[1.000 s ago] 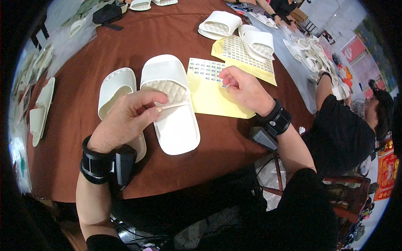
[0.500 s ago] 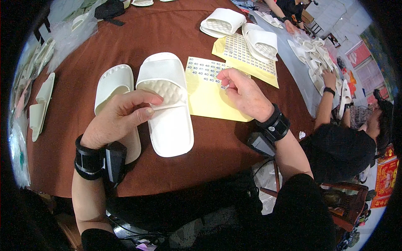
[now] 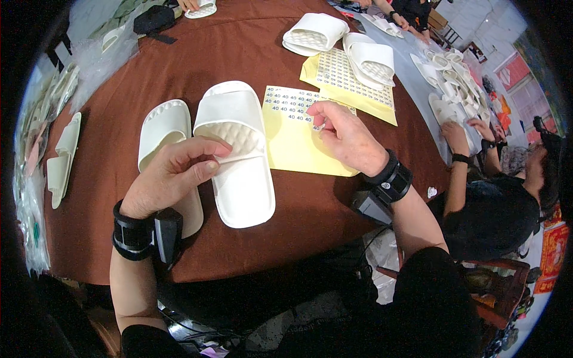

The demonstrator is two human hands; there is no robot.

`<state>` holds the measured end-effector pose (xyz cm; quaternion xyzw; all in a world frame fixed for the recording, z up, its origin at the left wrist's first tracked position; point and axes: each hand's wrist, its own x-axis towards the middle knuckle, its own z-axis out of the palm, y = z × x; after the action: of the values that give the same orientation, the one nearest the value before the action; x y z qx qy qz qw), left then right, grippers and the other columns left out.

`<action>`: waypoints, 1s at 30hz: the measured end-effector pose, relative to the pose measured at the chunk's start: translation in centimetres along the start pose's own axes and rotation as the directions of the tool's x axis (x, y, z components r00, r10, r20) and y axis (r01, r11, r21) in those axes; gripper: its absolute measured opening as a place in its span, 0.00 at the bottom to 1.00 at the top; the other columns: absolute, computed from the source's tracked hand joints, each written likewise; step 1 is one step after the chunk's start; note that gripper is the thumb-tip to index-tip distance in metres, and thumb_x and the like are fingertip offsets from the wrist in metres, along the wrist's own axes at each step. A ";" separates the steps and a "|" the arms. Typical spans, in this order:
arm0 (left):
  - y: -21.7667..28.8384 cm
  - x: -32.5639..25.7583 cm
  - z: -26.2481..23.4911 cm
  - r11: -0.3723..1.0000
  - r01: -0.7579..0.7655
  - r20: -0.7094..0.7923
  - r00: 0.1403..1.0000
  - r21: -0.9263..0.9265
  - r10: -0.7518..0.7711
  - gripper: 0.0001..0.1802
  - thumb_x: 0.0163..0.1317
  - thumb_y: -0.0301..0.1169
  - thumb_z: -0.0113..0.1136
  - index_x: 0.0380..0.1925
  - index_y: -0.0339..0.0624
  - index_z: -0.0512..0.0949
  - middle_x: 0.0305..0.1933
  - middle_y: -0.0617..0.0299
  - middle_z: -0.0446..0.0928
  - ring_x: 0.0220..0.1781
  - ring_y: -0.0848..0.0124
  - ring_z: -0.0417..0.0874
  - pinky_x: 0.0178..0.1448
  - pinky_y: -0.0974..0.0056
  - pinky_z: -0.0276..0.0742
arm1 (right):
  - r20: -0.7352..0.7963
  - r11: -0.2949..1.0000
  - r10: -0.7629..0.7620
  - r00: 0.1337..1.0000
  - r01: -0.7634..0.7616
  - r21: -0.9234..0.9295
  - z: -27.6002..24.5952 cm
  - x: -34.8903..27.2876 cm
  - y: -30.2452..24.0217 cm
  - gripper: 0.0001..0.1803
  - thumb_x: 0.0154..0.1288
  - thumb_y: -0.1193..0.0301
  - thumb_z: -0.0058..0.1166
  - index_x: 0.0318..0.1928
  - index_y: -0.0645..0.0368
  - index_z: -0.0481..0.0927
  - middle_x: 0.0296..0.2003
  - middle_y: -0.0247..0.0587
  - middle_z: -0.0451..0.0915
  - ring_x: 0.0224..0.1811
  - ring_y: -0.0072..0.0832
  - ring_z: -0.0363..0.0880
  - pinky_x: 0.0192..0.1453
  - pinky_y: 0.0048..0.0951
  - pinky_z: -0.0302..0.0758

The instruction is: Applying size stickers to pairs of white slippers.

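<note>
Two white slippers with padded insoles lie side by side before me, a left slipper (image 3: 165, 128) and a right slipper (image 3: 243, 191). Over them hovers my left hand (image 3: 173, 173), thumb and forefinger apart, with nothing visible between them. Beside the right slipper is a yellow-backed sheet of small printed stickers (image 3: 292, 149), part of its rows peeled away. On that sheet rests my right hand (image 3: 352, 140); its fingers are bent, thumb and forefinger a little apart by the last stickers. Whether a sticker clings to a fingertip is too small to tell.
Behind, another white slipper pair (image 3: 316, 33) sits by a second sticker sheet (image 3: 358, 80). One slipper (image 3: 64, 158) lies on its side at far left, near plastic bags (image 3: 33, 209). At right a co-worker's hands (image 3: 456, 137) handle slippers by a pile (image 3: 456, 77). The brown tablecloth (image 3: 179, 65) has a black pouch (image 3: 154, 21).
The view has shifted slightly; my hands keep nearly the same pose. At right the co-worker's hands have moved to nearer slippers. Another person's hand has appeared on a slipper at the far edge.
</note>
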<state>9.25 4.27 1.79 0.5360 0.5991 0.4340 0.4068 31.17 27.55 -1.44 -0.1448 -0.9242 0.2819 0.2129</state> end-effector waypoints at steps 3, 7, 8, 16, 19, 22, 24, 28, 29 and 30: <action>0.0 0.0 0.0 1.000 0.018 0.000 1.000 -0.001 -0.018 0.14 0.64 0.34 0.55 0.46 0.36 0.76 0.51 0.62 0.75 0.49 0.75 0.72 0.55 0.70 0.65 | 0.009 1.000 -0.002 1.000 0.002 0.009 -0.1 0.1 -0.1 0.19 0.53 0.83 0.46 0.48 0.60 0.70 0.35 0.42 0.73 0.36 0.31 0.72 0.42 0.30 0.72; 0.1 0.0 -0.2 0.998 0.047 0.019 0.999 0.028 -0.048 0.15 0.64 0.35 0.55 0.46 0.36 0.76 0.52 0.62 0.75 0.53 0.73 0.71 0.58 0.68 0.64 | -0.002 0.996 0.047 0.999 -0.047 0.077 -0.1 0.0 -0.4 0.18 0.53 0.83 0.46 0.46 0.61 0.70 0.36 0.47 0.74 0.39 0.39 0.74 0.43 0.34 0.73; 0.1 0.0 -0.2 0.999 0.041 0.017 0.999 0.025 -0.041 0.15 0.64 0.35 0.55 0.46 0.36 0.76 0.52 0.62 0.75 0.53 0.73 0.71 0.58 0.68 0.64 | -0.001 0.996 0.047 0.999 -0.047 0.078 -0.1 0.0 -0.4 0.18 0.53 0.83 0.46 0.46 0.61 0.70 0.36 0.47 0.74 0.39 0.39 0.74 0.43 0.34 0.73; 0.3 0.0 0.1 0.998 0.058 -0.001 0.998 -0.009 -0.058 0.16 0.63 0.35 0.56 0.45 0.36 0.76 0.52 0.61 0.75 0.55 0.70 0.71 0.62 0.65 0.61 | -0.001 0.999 0.007 1.000 -0.007 0.032 -0.1 0.1 -0.3 0.18 0.53 0.84 0.46 0.46 0.61 0.70 0.36 0.47 0.74 0.39 0.39 0.74 0.42 0.35 0.73; 0.3 -0.1 -0.1 0.998 0.057 0.010 0.998 0.011 -0.057 0.15 0.63 0.35 0.56 0.45 0.36 0.76 0.52 0.61 0.75 0.55 0.70 0.70 0.62 0.65 0.61 | 0.005 1.000 -0.007 1.000 0.007 0.021 -0.1 0.0 -0.3 0.18 0.53 0.84 0.46 0.46 0.61 0.70 0.36 0.46 0.74 0.39 0.39 0.74 0.42 0.36 0.72; 0.2 0.0 0.0 0.999 0.034 0.001 0.999 0.002 -0.034 0.15 0.63 0.34 0.55 0.45 0.35 0.76 0.52 0.61 0.75 0.55 0.71 0.71 0.61 0.66 0.62 | 0.030 0.998 0.039 0.999 -0.041 0.056 -0.2 -0.2 -0.5 0.18 0.53 0.83 0.46 0.46 0.61 0.70 0.36 0.47 0.74 0.39 0.39 0.74 0.42 0.35 0.72; 0.2 0.0 0.0 1.000 0.021 -0.004 1.000 0.002 -0.021 0.15 0.63 0.33 0.55 0.45 0.35 0.76 0.52 0.61 0.75 0.55 0.71 0.71 0.61 0.66 0.62 | 0.016 0.997 0.037 0.999 -0.038 0.067 -0.1 -0.1 -0.5 0.17 0.53 0.83 0.46 0.46 0.61 0.70 0.36 0.47 0.74 0.39 0.38 0.74 0.43 0.35 0.73; 0.3 -0.1 0.0 0.999 0.040 0.000 0.999 0.014 -0.040 0.14 0.64 0.30 0.54 0.46 0.35 0.75 0.53 0.61 0.74 0.55 0.71 0.71 0.61 0.67 0.62 | -0.006 0.998 0.007 1.000 -0.007 0.060 -0.1 -0.1 -0.6 0.17 0.54 0.82 0.47 0.46 0.61 0.70 0.37 0.47 0.74 0.39 0.38 0.74 0.43 0.33 0.73; 0.3 -0.1 0.0 0.999 0.035 -0.002 0.999 0.015 -0.035 0.14 0.64 0.30 0.54 0.46 0.35 0.75 0.53 0.61 0.74 0.55 0.71 0.71 0.61 0.67 0.62 | -0.006 0.998 0.000 1.000 0.000 0.060 -0.1 -0.1 -0.6 0.17 0.54 0.82 0.47 0.46 0.61 0.70 0.37 0.47 0.74 0.39 0.38 0.74 0.43 0.33 0.73; 0.2 -0.1 0.0 0.999 0.031 0.000 1.000 0.009 -0.031 0.13 0.64 0.30 0.54 0.46 0.35 0.75 0.53 0.61 0.74 0.55 0.71 0.71 0.61 0.67 0.62 | 0.004 0.998 0.016 1.000 -0.016 0.067 -0.1 0.0 -0.6 0.17 0.54 0.82 0.47 0.47 0.62 0.70 0.37 0.47 0.74 0.39 0.37 0.74 0.43 0.33 0.74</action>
<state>9.35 4.20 2.03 0.5284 0.6095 0.4247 0.4111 31.18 27.13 -1.03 -0.1443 -0.9135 0.3147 0.2137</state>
